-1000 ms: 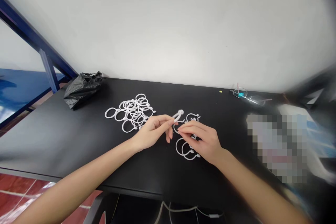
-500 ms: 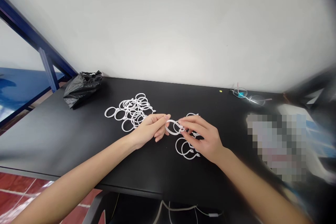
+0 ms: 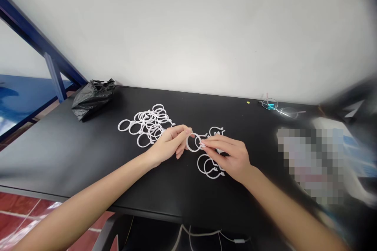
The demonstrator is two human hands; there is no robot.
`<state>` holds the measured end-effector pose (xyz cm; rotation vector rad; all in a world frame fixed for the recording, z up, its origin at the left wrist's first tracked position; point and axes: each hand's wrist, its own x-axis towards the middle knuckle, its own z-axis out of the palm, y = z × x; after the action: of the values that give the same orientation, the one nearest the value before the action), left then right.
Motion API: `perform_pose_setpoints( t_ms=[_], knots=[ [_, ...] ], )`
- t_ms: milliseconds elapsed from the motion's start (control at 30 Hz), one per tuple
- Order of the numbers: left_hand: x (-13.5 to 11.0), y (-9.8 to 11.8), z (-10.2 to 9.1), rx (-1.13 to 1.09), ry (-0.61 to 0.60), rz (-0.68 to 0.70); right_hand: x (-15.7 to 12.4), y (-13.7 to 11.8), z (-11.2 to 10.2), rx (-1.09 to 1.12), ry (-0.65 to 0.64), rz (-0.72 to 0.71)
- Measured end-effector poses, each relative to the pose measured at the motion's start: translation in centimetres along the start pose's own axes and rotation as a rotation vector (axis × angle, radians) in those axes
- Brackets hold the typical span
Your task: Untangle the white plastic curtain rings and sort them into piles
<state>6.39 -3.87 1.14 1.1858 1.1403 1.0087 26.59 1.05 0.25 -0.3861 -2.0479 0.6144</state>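
Between both hands I hold a white plastic ring (image 3: pixel 187 143) above the black table. My left hand (image 3: pixel 172 141) pinches its left side with thumb and fingers. At its right side, where small tabs stick out, my right hand (image 3: pixel 228 153) grips it between thumb and fingertips. A pile of closed-looking white rings (image 3: pixel 143 140) lies behind and left of my left hand. Beneath and around my right hand are several more white rings (image 3: pixel 202 169), some with a visible gap at their ends; my fingers partly cover them.
A crumpled black plastic bag (image 3: pixel 92 100) sits at the table's back left. Eyeglasses (image 3: pixel 270 104) lie near the wall at right, with a small yellow bit (image 3: pixel 248 102) beside them. A blurred-out package (image 3: pixel 312 164) occupies the right side. Cables (image 3: pixel 203 235) hang below the front edge.
The held ring has turned slightly to face me more squarely. My right fingers have closed in and moved a little lower at its tabs; the piles have stayed put.
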Motion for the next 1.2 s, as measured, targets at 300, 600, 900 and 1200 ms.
perform_pose_setpoints(
  t_ms=[300, 600, 900, 1200],
  knots=[
    [-1.0, -0.1, 0.3, 0.364, -0.047, 0.258, 0.1, -0.4, 0.2, 0.334, 0.140, 0.416],
    [-0.9, 0.3, 0.1, 0.299, 0.016, 0.253, 0.4, -0.5, -0.2, 0.281, 0.035, 0.290],
    [-1.0, 0.5, -0.2, 0.419, 0.025, 0.274, 0.2, -0.6, 0.0, 0.051, 0.070, 0.111],
    [-1.1, 0.6, -0.1, 0.485, 0.051, 0.284, 0.1, -1.0, 0.5, 0.004, 0.099, 0.090]
  ],
)
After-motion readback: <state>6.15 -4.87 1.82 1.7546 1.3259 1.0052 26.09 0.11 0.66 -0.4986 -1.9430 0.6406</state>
